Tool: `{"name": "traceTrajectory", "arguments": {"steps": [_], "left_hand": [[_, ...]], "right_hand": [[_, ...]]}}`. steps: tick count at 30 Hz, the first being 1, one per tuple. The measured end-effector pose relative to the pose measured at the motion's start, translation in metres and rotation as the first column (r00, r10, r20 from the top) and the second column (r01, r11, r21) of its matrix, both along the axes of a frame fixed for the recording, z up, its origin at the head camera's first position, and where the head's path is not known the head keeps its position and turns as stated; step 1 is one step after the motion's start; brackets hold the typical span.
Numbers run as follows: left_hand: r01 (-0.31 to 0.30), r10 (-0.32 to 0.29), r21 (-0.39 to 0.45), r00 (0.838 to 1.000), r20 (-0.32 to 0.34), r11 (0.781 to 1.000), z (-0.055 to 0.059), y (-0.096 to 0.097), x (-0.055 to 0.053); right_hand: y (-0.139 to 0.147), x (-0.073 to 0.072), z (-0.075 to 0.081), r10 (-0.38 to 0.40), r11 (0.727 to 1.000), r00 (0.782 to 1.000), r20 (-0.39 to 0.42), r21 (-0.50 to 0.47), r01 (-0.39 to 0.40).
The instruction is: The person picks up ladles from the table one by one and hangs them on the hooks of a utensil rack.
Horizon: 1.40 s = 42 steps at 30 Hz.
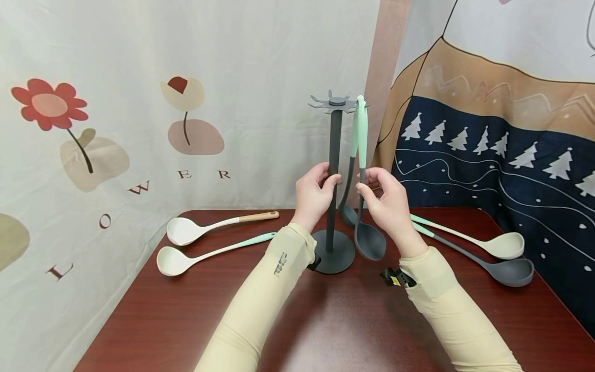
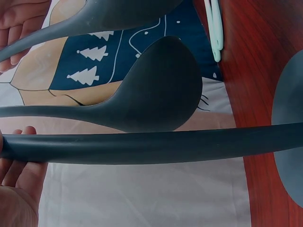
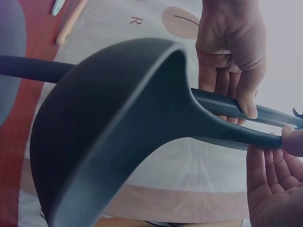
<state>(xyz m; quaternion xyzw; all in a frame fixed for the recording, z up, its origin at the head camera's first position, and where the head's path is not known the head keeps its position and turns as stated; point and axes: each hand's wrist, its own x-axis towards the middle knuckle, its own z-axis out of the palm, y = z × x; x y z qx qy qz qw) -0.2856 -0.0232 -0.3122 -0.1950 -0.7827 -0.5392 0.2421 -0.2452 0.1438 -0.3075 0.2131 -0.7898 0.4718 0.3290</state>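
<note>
A dark grey utensil stand [image 1: 335, 139], with a ring of hooks on top and a round base, stands upright on the table. My left hand [image 1: 314, 195] holds its post at about mid-height. With thumb and fingers, my right hand [image 1: 387, 202] pinches the grey shaft of a mint-handled ladle [image 1: 370, 242] just right of the post. That ladle's handle top is up at the hooks; whether it bears on one cannot be told. Behind it, a second grey ladle [image 1: 347, 216] with a mint handle hangs from the stand. The right wrist view shows the held ladle's bowl [image 3: 104, 132] close up.
On the table's left lie a white ladle [image 1: 183, 231] with a wooden handle and a white ladle [image 1: 173, 261] with a mint handle. To the right lie a cream ladle [image 1: 506, 246] and a grey ladle [image 1: 511, 272]. Printed curtains [image 1: 279, 62] hang behind the table [image 1: 344, 320].
</note>
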Motion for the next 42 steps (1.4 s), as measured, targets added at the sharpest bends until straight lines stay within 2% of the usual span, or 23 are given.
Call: {"name": "traceTrajectory", "arguments": {"steps": [15, 25, 42], "left_hand": [[-0.001, 0.001, -0.003, 1.000, -0.008, 1.000, 0.0001, 0.0000, 0.0000], [-0.007, 0.007, -0.009, 1.000, -0.020, 1.000, 0.0013, -0.0004, 0.0017], [0.005, -0.005, -0.003, 1.000, -0.001, 1.000, 0.0002, -0.0005, 0.0003]], "right_hand": [[-0.0074, -0.0008, -0.0012, 0.027, 0.999, 1.000, -0.004, -0.029, -0.027], [-0.0099, -0.0021, -0.0020, 0.029, 0.999, 0.999, 0.031, -0.030, -0.028], [-0.0072, -0.0051, -0.0047, 0.046, 0.998, 0.996, 0.070, -0.039, -0.044]]}}
